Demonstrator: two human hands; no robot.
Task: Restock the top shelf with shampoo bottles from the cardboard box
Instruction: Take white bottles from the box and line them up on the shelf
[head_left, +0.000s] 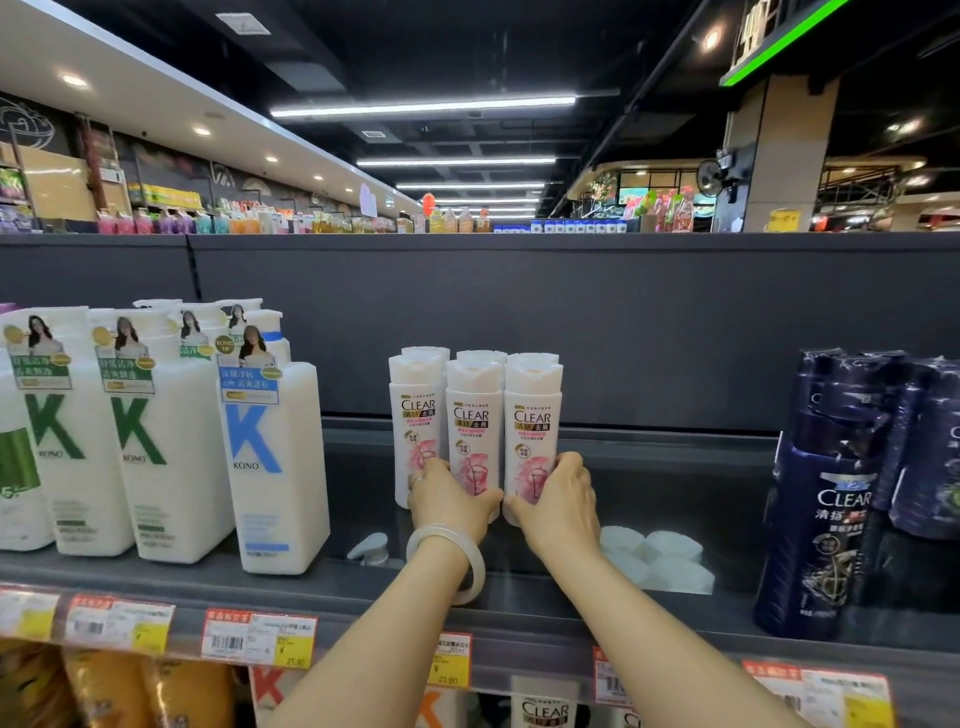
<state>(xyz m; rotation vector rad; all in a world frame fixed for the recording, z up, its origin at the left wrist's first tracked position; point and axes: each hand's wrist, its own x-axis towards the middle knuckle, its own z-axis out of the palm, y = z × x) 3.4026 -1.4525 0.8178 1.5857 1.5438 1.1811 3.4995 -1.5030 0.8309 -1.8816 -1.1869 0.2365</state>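
From the head camera, both hands are reaching up to a block of small white shampoo bottles (474, 421) with pink labels, three across in front and more caps showing behind. The left hand (451, 500) is curling around the lower part of the left and middle bottles; the right hand (558, 501) is wrapping around the base of the right one. The block is standing on the top shelf (675, 613), in the open stretch between the big white pump bottles (171, 447) and the dark blue bottles (821, 519). The cardboard box is not showing anywhere.

The hands are gripping low while the bottles are standing tall and narrow, so a push could be tipping the back ones over. Sliding unevenly could also be splitting the rows apart.
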